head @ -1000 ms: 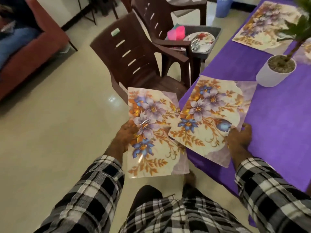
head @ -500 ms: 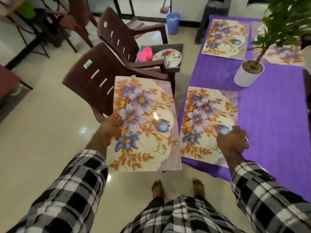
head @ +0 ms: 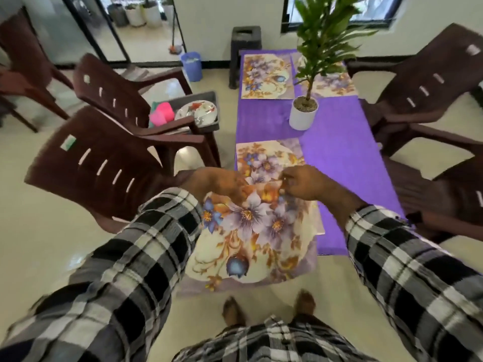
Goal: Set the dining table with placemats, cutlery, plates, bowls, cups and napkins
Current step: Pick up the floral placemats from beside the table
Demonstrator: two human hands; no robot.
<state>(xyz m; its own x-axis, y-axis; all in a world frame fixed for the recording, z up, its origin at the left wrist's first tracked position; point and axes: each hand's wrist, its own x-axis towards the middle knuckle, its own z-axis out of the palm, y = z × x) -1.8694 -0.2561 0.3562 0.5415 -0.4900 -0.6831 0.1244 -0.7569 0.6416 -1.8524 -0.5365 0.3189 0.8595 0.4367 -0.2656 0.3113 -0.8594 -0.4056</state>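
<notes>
I hold a floral placemat (head: 251, 236) in the air in front of me, over the near end of the purple table (head: 339, 158). My left hand (head: 217, 182) grips its far left edge and my right hand (head: 303, 182) pinches its far right corner. Behind my hands another floral placemat (head: 269, 158) lies flat on the near left of the table. Two more placemats lie at the far end, one on the left (head: 266, 74) and one on the right (head: 334, 83), partly behind the plant.
A potted plant (head: 304, 113) stands mid-table. On the left a brown chair's grey tray (head: 213, 96) carries a floral plate (head: 196, 112) and pink cups (head: 162, 116). Another brown chair (head: 104, 165) stands nearer on the left. More chairs (head: 431, 95) flank the right side.
My right hand left the placemat on the table and took the far right corner of the held one. The held placemat swung from my left to the table's near end.
</notes>
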